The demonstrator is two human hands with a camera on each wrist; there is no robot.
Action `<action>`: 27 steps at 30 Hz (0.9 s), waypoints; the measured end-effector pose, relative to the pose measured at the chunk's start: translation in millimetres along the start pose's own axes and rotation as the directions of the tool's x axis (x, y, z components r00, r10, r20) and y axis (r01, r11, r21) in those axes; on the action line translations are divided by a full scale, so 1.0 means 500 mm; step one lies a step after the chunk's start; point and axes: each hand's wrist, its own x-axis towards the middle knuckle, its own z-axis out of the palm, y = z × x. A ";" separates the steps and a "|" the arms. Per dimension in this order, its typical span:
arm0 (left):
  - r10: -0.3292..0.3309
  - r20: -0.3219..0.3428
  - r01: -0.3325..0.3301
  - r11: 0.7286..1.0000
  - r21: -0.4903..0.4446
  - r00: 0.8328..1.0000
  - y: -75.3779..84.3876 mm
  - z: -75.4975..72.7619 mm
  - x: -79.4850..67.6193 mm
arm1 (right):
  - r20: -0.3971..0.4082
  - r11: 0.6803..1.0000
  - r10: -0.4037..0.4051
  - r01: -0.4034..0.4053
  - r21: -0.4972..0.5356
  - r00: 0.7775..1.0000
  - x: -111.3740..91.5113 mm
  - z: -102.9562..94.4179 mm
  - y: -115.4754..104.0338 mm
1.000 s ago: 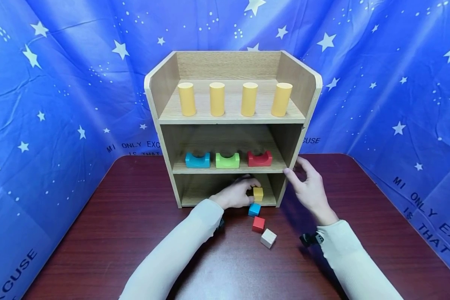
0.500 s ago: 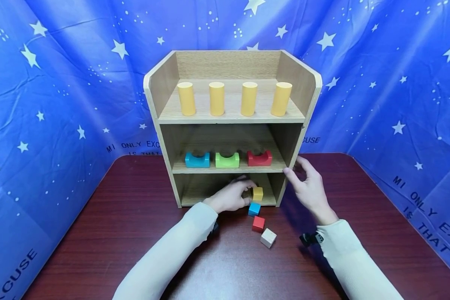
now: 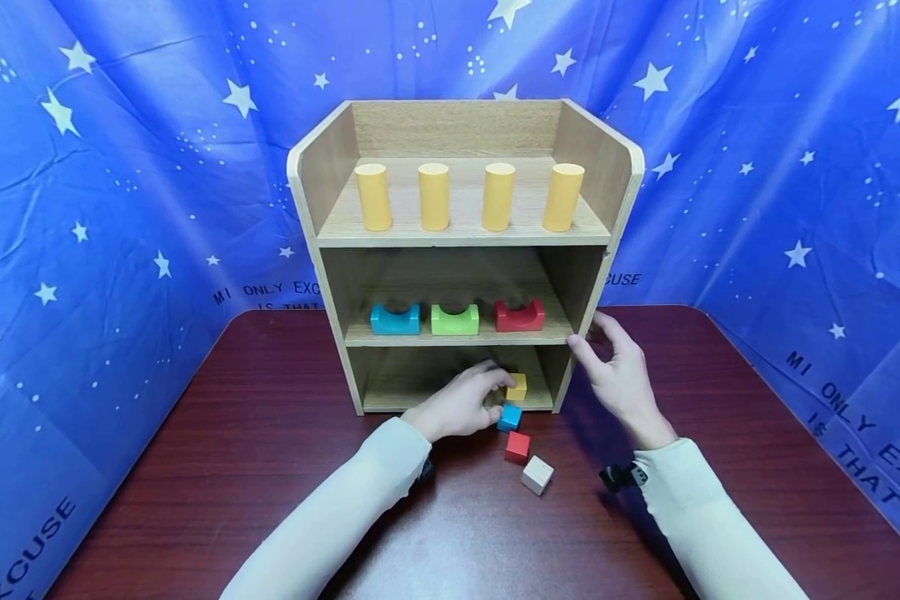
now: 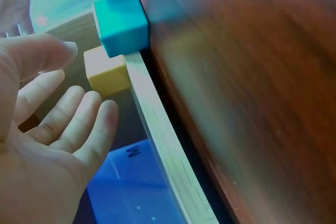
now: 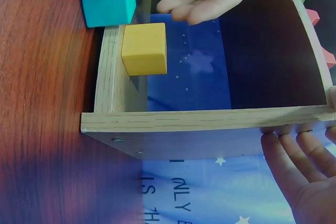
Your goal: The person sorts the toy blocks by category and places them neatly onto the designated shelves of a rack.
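My left hand (image 3: 461,402), fingers loosely bent and apart, hovers at the front of the bottom shelf with nothing in its grasp. Just right of its fingertips a yellow cube (image 3: 517,387) sits on the bottom board near the front edge; the right wrist view shows a gap between them. On the table directly before that edge lies a blue cube (image 3: 509,417), close to the left thumb. My right hand (image 3: 621,375) holds the right side panel of the wooden shelf (image 3: 602,279), thumb over the front edge, fingers (image 5: 286,153) against the outer face.
A red cube (image 3: 517,447) and a white cube (image 3: 537,475) continue a slanting row toward me on the table (image 3: 270,450). Blue (image 3: 395,320), green (image 3: 454,321) and red (image 3: 520,317) notched blocks line the middle shelf. Several yellow cylinders (image 3: 434,198) stand on top.
My left hand has drawn back slightly toward me, away from the yellow cube, its fingers loosening. The cube stays on the bottom board. My right hand keeps its place on the shelf.
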 end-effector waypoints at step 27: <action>0.180 0.071 -0.186 0.979 0.086 0.981 0.089 0.030 -0.045 | 0.006 1.000 0.004 -0.004 0.014 1.000 -0.001 -0.001 0.001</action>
